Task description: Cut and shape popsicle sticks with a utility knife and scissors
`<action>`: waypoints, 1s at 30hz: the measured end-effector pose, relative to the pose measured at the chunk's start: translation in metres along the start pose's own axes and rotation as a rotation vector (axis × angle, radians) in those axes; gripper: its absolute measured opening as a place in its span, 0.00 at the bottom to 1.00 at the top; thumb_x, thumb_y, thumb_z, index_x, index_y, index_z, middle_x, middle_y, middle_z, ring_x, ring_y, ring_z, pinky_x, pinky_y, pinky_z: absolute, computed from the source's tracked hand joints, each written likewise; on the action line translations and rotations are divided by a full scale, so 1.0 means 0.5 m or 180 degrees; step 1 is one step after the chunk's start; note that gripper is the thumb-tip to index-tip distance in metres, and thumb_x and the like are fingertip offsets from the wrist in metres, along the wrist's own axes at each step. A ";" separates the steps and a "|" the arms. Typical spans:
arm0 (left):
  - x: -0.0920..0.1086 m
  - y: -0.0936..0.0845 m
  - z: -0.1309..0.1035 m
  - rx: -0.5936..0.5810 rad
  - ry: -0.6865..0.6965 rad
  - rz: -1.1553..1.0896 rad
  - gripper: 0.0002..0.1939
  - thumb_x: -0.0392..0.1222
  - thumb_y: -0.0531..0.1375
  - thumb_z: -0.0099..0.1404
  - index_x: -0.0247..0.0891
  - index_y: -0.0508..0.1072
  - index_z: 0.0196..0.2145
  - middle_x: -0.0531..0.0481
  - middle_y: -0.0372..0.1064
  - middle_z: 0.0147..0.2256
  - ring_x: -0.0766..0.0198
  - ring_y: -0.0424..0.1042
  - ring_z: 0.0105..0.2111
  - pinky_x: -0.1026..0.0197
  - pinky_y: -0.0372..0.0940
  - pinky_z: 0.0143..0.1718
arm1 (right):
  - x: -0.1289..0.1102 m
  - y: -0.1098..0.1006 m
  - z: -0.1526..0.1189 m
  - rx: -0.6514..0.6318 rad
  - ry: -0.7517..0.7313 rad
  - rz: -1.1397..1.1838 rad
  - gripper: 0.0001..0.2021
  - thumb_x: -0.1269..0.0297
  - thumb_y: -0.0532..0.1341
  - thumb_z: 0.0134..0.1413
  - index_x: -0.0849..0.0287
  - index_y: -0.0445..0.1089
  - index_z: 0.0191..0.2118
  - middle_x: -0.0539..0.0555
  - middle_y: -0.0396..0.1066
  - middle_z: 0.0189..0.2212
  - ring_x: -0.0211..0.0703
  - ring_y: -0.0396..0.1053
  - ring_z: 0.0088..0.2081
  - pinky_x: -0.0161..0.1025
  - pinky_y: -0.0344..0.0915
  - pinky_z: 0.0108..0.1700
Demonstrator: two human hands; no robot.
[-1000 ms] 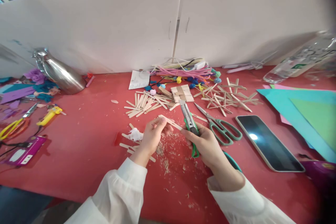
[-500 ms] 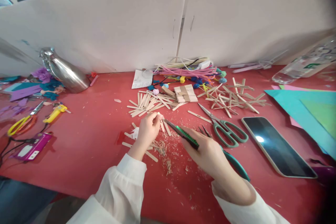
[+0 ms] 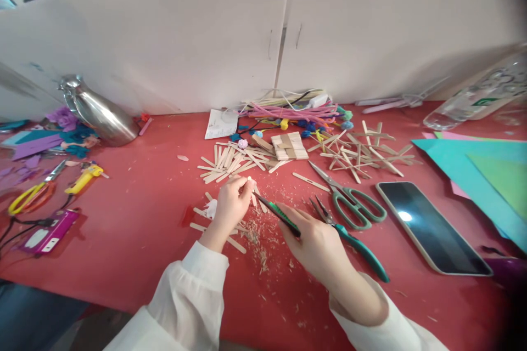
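Over the middle of the red table [image 3: 135, 230], the left hand [image 3: 234, 197] is closed in a pinch, thumb against curled fingers, on a thin wooden stick [image 3: 249, 179]. Only a pale end of the stick pokes out at the fingertips; the rest is covered by the hand, so its length and angle cannot be read.

The right hand [image 3: 319, 238] is wrapped around the green-and-dark handle of a utility knife [image 3: 282, 218], its fingers mostly hidden behind the back of the hand. The knife slants up and to the left, its dark blade end close to the left fingertips; whether the edge touches the stick is impossible to tell.

Below the knife lie scattered wood shavings [image 3: 261, 258], and loose sticks [image 3: 235, 244] stick out from behind the left wrist, beside a partly covered white lump [image 3: 211, 208]. Pliers [image 3: 364, 255] lie next to the right hand, which hides part of them. At the far right, a clear bottle [image 3: 465, 104] is cut off by the frame, and a purple object [image 3: 504, 267] fades into dark blur.
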State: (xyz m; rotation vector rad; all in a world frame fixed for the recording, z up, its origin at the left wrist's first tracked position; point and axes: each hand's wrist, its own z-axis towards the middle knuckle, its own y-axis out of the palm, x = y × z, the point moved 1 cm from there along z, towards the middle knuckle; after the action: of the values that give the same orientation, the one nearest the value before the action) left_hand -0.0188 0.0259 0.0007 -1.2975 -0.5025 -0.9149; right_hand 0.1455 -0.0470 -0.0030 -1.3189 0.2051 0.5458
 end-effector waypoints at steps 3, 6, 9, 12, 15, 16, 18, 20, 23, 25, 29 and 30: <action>0.000 0.000 -0.001 -0.0022 -0.0012 -0.0023 0.22 0.45 0.48 0.67 0.38 0.69 0.19 0.49 0.68 0.22 0.63 0.69 0.31 0.63 0.61 0.38 | 0.000 0.002 0.000 -0.0033 0.0016 0.0037 0.16 0.67 0.52 0.54 0.60 0.69 0.47 0.54 0.76 0.31 0.45 0.74 0.26 0.36 0.65 0.23; -0.002 0.000 -0.001 -0.0060 -0.0053 -0.0054 0.23 0.47 0.47 0.67 0.38 0.69 0.19 0.48 0.68 0.23 0.62 0.69 0.30 0.62 0.62 0.38 | 0.002 0.003 0.001 -0.0048 0.0046 0.0078 0.16 0.67 0.51 0.54 0.59 0.69 0.46 0.54 0.76 0.30 0.44 0.74 0.26 0.36 0.66 0.24; -0.003 0.001 -0.002 -0.0050 -0.0043 -0.0101 0.22 0.47 0.48 0.67 0.38 0.69 0.19 0.48 0.68 0.22 0.62 0.70 0.30 0.62 0.62 0.38 | 0.000 0.005 0.001 -0.0070 0.0052 0.0116 0.16 0.67 0.51 0.54 0.59 0.69 0.46 0.55 0.77 0.29 0.45 0.74 0.26 0.36 0.67 0.24; -0.005 0.002 -0.002 -0.0047 -0.0047 -0.0169 0.21 0.47 0.48 0.67 0.37 0.69 0.21 0.49 0.68 0.23 0.64 0.69 0.27 0.63 0.63 0.36 | -0.003 0.007 0.002 -0.0102 0.0036 0.0145 0.17 0.67 0.50 0.55 0.61 0.68 0.47 0.55 0.77 0.29 0.45 0.74 0.25 0.36 0.67 0.24; -0.004 0.001 -0.003 -0.0058 -0.0034 -0.0252 0.20 0.47 0.49 0.66 0.37 0.68 0.21 0.50 0.67 0.24 0.66 0.68 0.25 0.64 0.63 0.32 | -0.005 0.010 0.001 -0.0117 -0.0002 0.0146 0.17 0.67 0.49 0.55 0.60 0.68 0.48 0.55 0.77 0.30 0.45 0.75 0.26 0.36 0.67 0.26; -0.003 0.001 -0.003 -0.0062 -0.0022 -0.0258 0.20 0.47 0.49 0.66 0.37 0.68 0.20 0.50 0.66 0.24 0.66 0.68 0.24 0.65 0.63 0.31 | -0.006 0.011 0.000 -0.0113 -0.0012 0.0131 0.17 0.67 0.49 0.55 0.60 0.68 0.48 0.55 0.77 0.30 0.45 0.75 0.26 0.36 0.67 0.25; -0.001 0.000 -0.002 -0.0087 0.0006 -0.0241 0.20 0.46 0.49 0.66 0.37 0.67 0.20 0.51 0.65 0.23 0.67 0.67 0.24 0.65 0.62 0.31 | -0.006 0.014 -0.003 -0.0091 -0.0024 0.0073 0.17 0.67 0.49 0.55 0.61 0.68 0.48 0.55 0.77 0.29 0.45 0.74 0.25 0.36 0.67 0.24; 0.001 -0.001 -0.002 -0.0113 0.0033 -0.0208 0.20 0.46 0.49 0.66 0.37 0.66 0.19 0.52 0.63 0.23 0.68 0.66 0.23 0.65 0.61 0.30 | -0.007 0.018 -0.006 -0.0054 -0.0028 -0.0016 0.17 0.67 0.49 0.55 0.63 0.68 0.47 0.56 0.77 0.30 0.45 0.74 0.25 0.36 0.66 0.24; 0.002 -0.001 -0.003 -0.0108 0.0052 -0.0191 0.20 0.46 0.49 0.66 0.36 0.65 0.19 0.53 0.61 0.23 0.69 0.65 0.22 0.66 0.60 0.30 | -0.011 0.022 -0.011 0.0001 -0.0042 -0.0181 0.17 0.67 0.49 0.55 0.65 0.68 0.47 0.57 0.76 0.29 0.45 0.74 0.24 0.36 0.65 0.22; 0.002 -0.001 -0.004 -0.0118 0.0044 -0.0185 0.20 0.45 0.49 0.66 0.36 0.65 0.19 0.53 0.61 0.23 0.69 0.64 0.22 0.66 0.60 0.29 | -0.014 0.025 -0.013 0.0030 -0.0060 -0.0303 0.18 0.68 0.49 0.54 0.64 0.68 0.47 0.57 0.76 0.29 0.44 0.73 0.23 0.35 0.63 0.21; 0.001 0.000 -0.005 -0.0114 0.0026 -0.0120 0.20 0.46 0.49 0.66 0.37 0.66 0.19 0.52 0.61 0.23 0.68 0.64 0.23 0.65 0.60 0.30 | -0.022 0.025 -0.014 0.0081 -0.0108 -0.0538 0.18 0.69 0.49 0.54 0.63 0.68 0.47 0.56 0.76 0.28 0.42 0.72 0.20 0.35 0.59 0.17; 0.000 0.000 -0.005 -0.0114 0.0025 -0.0114 0.20 0.46 0.49 0.66 0.37 0.66 0.19 0.52 0.61 0.23 0.68 0.64 0.23 0.65 0.60 0.30 | -0.023 0.025 -0.013 0.0094 -0.0125 -0.0588 0.18 0.69 0.49 0.53 0.64 0.68 0.47 0.56 0.76 0.28 0.42 0.71 0.19 0.35 0.58 0.17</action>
State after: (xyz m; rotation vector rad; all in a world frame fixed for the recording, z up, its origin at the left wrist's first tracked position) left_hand -0.0192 0.0236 0.0002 -1.3203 -0.5066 -0.9621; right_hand 0.1305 -0.0546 -0.0103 -1.2822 0.0579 0.4103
